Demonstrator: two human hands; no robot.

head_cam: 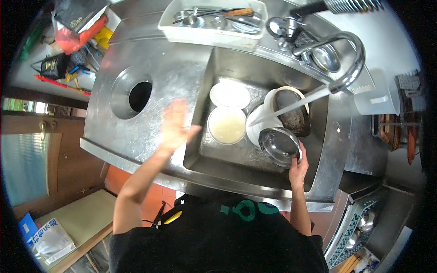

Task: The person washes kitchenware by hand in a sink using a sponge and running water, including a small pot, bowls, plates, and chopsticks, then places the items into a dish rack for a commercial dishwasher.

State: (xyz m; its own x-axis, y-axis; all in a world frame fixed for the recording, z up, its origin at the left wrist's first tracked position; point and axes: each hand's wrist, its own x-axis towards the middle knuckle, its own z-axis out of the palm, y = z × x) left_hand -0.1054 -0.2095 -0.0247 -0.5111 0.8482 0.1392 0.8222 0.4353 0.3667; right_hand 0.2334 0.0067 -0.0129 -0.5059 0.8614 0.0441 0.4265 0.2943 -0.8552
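Note:
My right hand (299, 165) grips the rim of a shiny metal bowl (278, 146), which tilts over the right part of a steel sink (235, 158). My left hand (175, 124), blurred, is held over the steel counter just left of the sink, thumb apart and nothing in it. Two round white dishes or lids (229, 95) lie on the left side of the sink floor; the nearer one (226, 125) looks cloudy inside. Behind the bowl are a white container (259, 119) and a dark, blackened pan (293, 114), partly overlapping. A water stream (290, 108) falls onto the white container.
A curved chrome faucet (356, 58) arches over the sink's right corner. A white plastic bin (211, 36) of utensils stands behind the sink. The counter has a round hole (140, 97) at left. A clear plastic jug (379, 99) stands at right.

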